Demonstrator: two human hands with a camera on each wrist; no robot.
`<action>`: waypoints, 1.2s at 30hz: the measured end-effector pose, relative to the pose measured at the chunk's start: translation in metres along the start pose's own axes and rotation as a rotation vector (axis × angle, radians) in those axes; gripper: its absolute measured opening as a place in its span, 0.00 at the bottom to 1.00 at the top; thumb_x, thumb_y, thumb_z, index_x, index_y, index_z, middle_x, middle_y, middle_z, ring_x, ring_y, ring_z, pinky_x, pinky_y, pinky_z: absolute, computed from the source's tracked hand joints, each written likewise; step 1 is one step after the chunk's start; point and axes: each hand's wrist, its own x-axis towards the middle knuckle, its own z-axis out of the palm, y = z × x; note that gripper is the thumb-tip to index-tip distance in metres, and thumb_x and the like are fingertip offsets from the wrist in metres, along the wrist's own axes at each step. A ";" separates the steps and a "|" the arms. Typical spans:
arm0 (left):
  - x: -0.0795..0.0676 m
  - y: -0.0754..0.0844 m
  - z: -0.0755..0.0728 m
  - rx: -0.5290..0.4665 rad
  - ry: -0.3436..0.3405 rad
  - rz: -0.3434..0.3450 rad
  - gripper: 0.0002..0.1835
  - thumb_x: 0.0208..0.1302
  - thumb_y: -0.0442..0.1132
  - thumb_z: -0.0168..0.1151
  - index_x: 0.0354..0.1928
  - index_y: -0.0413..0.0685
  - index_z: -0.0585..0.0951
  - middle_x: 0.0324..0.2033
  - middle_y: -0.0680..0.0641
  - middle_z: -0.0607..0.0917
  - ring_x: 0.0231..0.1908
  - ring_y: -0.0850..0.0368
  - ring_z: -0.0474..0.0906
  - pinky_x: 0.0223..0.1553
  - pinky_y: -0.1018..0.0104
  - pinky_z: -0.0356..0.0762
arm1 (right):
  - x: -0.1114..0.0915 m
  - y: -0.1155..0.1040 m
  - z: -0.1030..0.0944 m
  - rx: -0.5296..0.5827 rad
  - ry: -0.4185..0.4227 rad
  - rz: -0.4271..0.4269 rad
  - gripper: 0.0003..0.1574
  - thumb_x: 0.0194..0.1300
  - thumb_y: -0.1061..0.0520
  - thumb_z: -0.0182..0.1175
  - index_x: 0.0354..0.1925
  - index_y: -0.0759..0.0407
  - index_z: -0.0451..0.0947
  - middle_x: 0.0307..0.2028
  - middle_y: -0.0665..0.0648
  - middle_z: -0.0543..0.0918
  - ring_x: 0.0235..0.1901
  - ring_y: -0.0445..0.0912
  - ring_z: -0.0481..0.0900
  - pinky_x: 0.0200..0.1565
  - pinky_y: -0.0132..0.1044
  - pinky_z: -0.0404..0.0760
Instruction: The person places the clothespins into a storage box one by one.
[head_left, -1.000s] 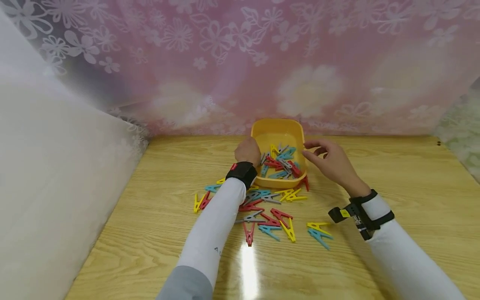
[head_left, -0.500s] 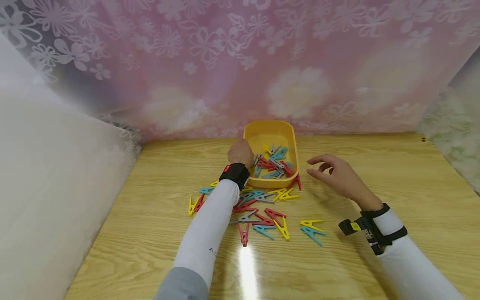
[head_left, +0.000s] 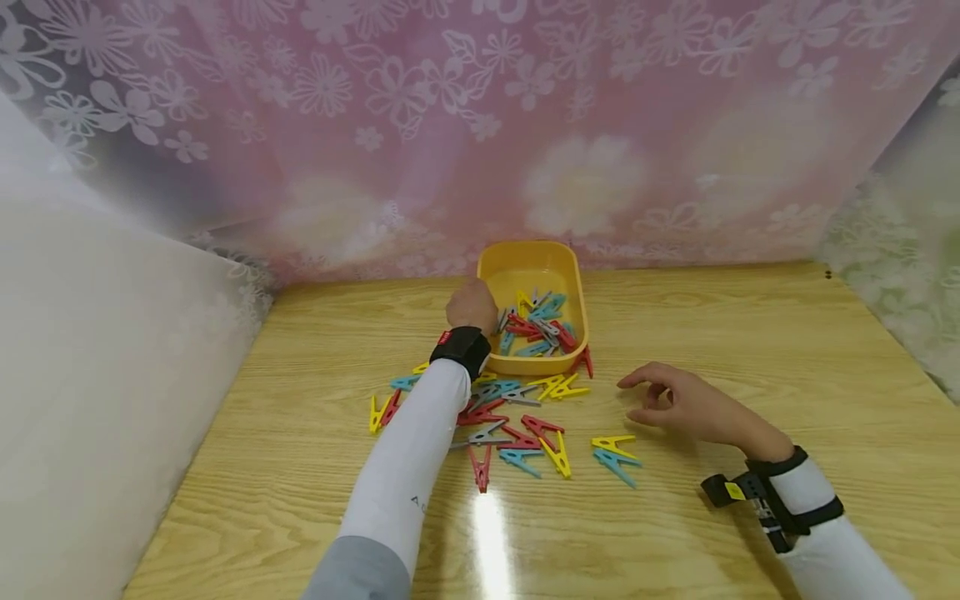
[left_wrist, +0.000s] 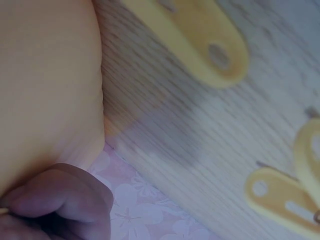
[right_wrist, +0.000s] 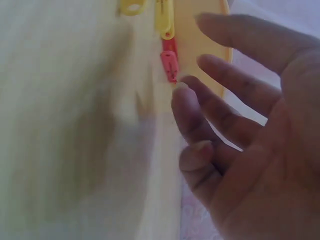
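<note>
My left hand grips the left side of a yellow plastic basket; in the left wrist view its fingers are curled, partly in shadow. Several red, blue, yellow and grey clothespins lie in the basket's near half. My right hand hovers over the table, right of the basket, with fingers loosely bent and nothing between them. Nearest to it are a yellow clothespin and a blue clothespin. A red clothespin by the basket appears beyond the fingertips in the right wrist view.
More clothespins are scattered on the wooden table in front of the basket, some hidden under the left forearm. A pink flowered cloth hangs along the table's back edge. A white cloth covers the left side.
My right hand has moved away from the basket's right rim, toward me and to the right. My left hand stays at the basket. The head view has shifted slightly.
</note>
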 end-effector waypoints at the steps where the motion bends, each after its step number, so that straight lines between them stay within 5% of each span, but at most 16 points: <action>1: 0.000 0.000 0.000 0.001 -0.001 -0.003 0.15 0.72 0.43 0.50 0.51 0.41 0.78 0.31 0.44 0.83 0.29 0.51 0.81 0.30 0.61 0.79 | -0.003 0.001 0.001 0.001 -0.019 -0.006 0.27 0.61 0.50 0.66 0.55 0.62 0.74 0.41 0.55 0.77 0.33 0.42 0.72 0.33 0.34 0.73; 10: -0.002 0.000 -0.002 -0.016 -0.009 -0.012 0.16 0.72 0.43 0.51 0.52 0.40 0.77 0.33 0.43 0.84 0.32 0.50 0.81 0.33 0.59 0.80 | -0.019 0.001 0.008 -0.002 -0.150 -0.063 0.31 0.58 0.51 0.69 0.57 0.58 0.72 0.50 0.55 0.70 0.38 0.45 0.68 0.37 0.34 0.70; 19: -0.003 0.002 -0.003 -0.017 -0.008 -0.025 0.15 0.72 0.44 0.52 0.51 0.40 0.76 0.33 0.44 0.83 0.31 0.51 0.81 0.34 0.59 0.81 | -0.024 -0.004 0.014 -0.020 -0.170 -0.055 0.32 0.57 0.46 0.69 0.57 0.56 0.73 0.54 0.56 0.67 0.44 0.46 0.69 0.44 0.38 0.73; 30: -0.001 0.001 -0.002 -0.032 0.007 -0.032 0.14 0.71 0.44 0.53 0.48 0.41 0.77 0.31 0.44 0.82 0.30 0.51 0.81 0.33 0.59 0.81 | -0.023 -0.011 0.021 -0.161 -0.065 -0.026 0.18 0.59 0.49 0.68 0.46 0.54 0.78 0.38 0.47 0.73 0.32 0.39 0.68 0.33 0.33 0.70; 36: 0.001 0.000 0.003 -0.031 0.022 -0.018 0.15 0.71 0.44 0.54 0.50 0.40 0.77 0.30 0.44 0.82 0.27 0.51 0.80 0.29 0.60 0.80 | -0.027 -0.007 0.017 -0.056 -0.027 0.015 0.21 0.62 0.47 0.65 0.49 0.56 0.76 0.31 0.48 0.74 0.27 0.39 0.70 0.29 0.33 0.71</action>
